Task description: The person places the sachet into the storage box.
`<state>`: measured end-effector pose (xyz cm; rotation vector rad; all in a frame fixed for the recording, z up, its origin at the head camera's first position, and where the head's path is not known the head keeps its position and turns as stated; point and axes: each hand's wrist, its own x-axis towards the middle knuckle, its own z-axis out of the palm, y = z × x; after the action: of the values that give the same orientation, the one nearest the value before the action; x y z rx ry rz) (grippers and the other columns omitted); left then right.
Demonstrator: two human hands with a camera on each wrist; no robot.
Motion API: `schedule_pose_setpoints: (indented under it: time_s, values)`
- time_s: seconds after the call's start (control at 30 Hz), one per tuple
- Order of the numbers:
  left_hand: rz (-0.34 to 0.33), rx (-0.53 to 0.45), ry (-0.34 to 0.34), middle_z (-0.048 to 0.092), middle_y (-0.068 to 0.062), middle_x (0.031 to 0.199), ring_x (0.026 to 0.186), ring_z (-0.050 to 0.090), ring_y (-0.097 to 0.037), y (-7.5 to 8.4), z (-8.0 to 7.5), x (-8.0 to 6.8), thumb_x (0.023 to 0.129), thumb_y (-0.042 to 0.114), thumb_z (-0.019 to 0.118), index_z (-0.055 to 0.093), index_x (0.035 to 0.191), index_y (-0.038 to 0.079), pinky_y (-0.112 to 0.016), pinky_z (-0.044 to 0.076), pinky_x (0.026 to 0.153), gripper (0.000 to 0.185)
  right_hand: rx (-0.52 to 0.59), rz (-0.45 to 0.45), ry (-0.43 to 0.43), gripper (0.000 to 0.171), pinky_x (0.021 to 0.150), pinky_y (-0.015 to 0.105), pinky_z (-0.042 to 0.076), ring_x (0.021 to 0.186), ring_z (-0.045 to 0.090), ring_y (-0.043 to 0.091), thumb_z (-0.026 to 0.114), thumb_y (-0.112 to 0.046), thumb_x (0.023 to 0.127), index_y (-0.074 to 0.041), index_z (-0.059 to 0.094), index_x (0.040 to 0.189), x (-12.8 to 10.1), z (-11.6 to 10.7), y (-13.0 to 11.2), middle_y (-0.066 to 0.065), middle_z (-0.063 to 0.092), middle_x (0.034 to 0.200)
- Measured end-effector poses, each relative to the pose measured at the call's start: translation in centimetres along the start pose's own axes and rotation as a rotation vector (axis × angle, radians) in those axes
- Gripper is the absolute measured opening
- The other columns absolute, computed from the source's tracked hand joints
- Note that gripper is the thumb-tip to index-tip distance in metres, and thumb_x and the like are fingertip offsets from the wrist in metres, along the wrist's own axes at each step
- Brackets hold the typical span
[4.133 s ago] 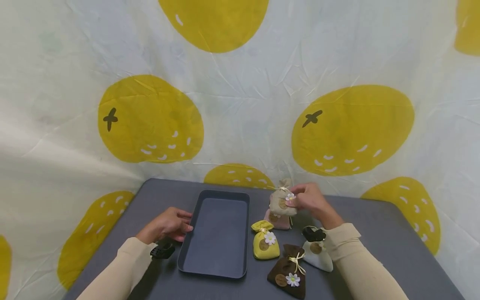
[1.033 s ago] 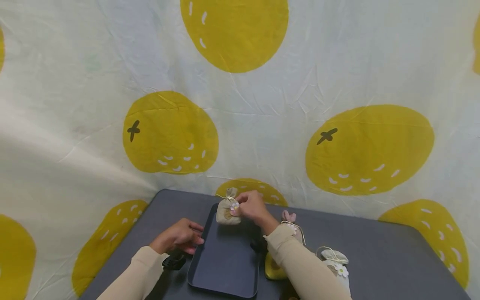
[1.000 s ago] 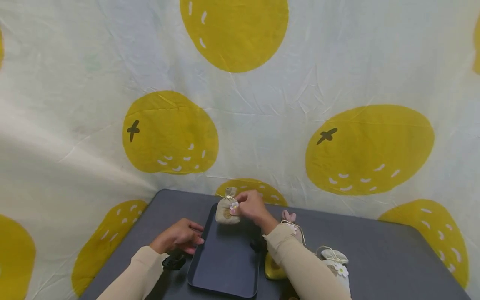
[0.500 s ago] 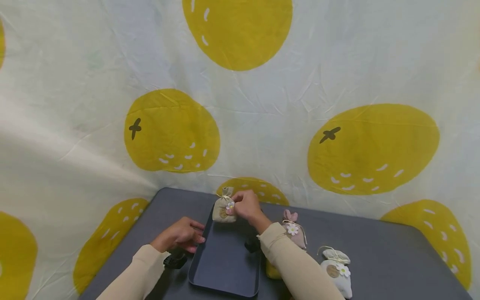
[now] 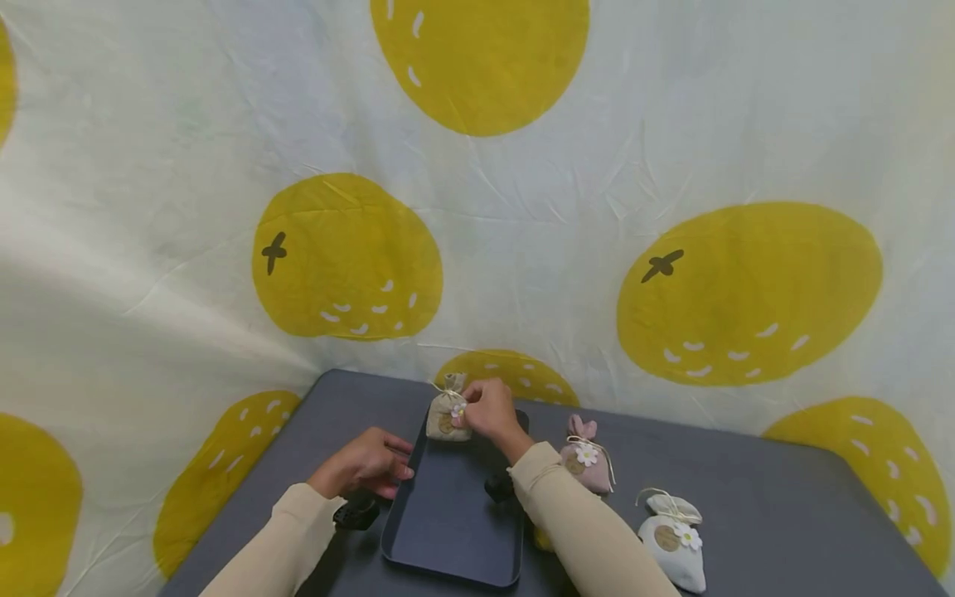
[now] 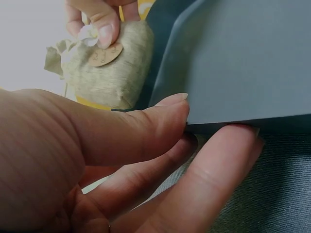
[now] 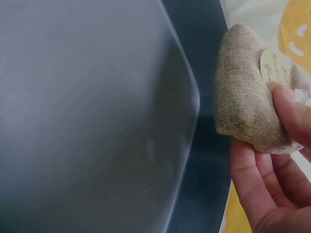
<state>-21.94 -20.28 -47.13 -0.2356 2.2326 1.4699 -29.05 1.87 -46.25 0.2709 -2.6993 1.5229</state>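
Note:
My right hand (image 5: 490,412) pinches a beige drawstring pouch (image 5: 440,427) with a white flower and a round brown label. It holds the pouch over the far left corner of a dark rectangular tray (image 5: 455,535). In the right wrist view the thumb presses the label side of the beige pouch (image 7: 238,82), with fingers behind. My left hand (image 5: 369,464) holds the tray's left rim. The left wrist view shows its thumb (image 6: 155,128) on the upper side of the tray edge and fingers below.
Right of the tray are a pink pouch (image 5: 593,477) and a white pouch (image 5: 675,565), both with flowers. A yellow pouch (image 5: 542,541) is mostly hidden by my right forearm. The dark table (image 5: 761,514) meets a fruit-patterned cloth (image 5: 522,274) behind.
My right hand has carried the beige pouch left, from above the pink pouch to the tray's far left corner. Lately it has moved only slightly. My left hand stays at the rim; the view has shifted.

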Motion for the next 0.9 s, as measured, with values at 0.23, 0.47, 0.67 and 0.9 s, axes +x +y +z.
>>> schedule_pose_setpoints:
  time_s: [0.23,0.47,0.67,0.9]
  values:
    - [0.011,0.029,-0.009,0.079,-0.017,0.106,0.065,0.074,-0.020,0.1,0.3,0.0,0.085,-0.009,0.078,0.063,0.135,-0.009,-0.035,0.063,0.055,0.052,-0.060,-0.005,0.018,0.018,0.057,0.024,0.048,0.067,0.055,0.014,0.092,-0.002,0.064,-0.006,0.077,0.074,-0.2,0.4,0.5,0.002,0.070,0.068]
    - [0.001,0.032,0.013,0.079,-0.018,0.106,0.068,0.076,-0.023,0.4,0.4,-0.2,0.085,-0.010,0.077,0.064,0.134,-0.008,-0.036,0.063,0.055,0.051,-0.126,-0.006,0.022,0.018,0.062,0.025,0.048,0.070,0.056,0.015,0.092,-0.004,0.066,-0.008,0.077,0.076,-0.1,0.8,0.6,0.003,0.072,0.072]
    - [-0.001,0.048,0.012,0.078,-0.018,0.108,0.072,0.076,-0.025,0.4,0.4,-0.3,0.085,-0.010,0.077,0.065,0.134,-0.008,-0.036,0.063,0.055,0.051,-0.197,-0.029,-0.055,0.009,0.064,0.031,0.053,0.076,0.064,0.021,0.085,-0.008,0.078,-0.006,0.082,0.086,-0.4,0.6,0.7,0.007,0.078,0.085]
    - [0.007,0.059,0.024,0.078,-0.019,0.108,0.074,0.077,-0.026,0.6,0.4,-0.3,0.084,-0.010,0.077,0.065,0.134,-0.008,-0.036,0.063,0.055,0.051,-0.107,0.011,-0.105,0.031,0.089,0.047,0.062,0.109,0.072,0.035,0.079,-0.011,0.088,-0.001,0.078,0.117,-0.1,-2.2,0.0,0.016,0.078,0.114]
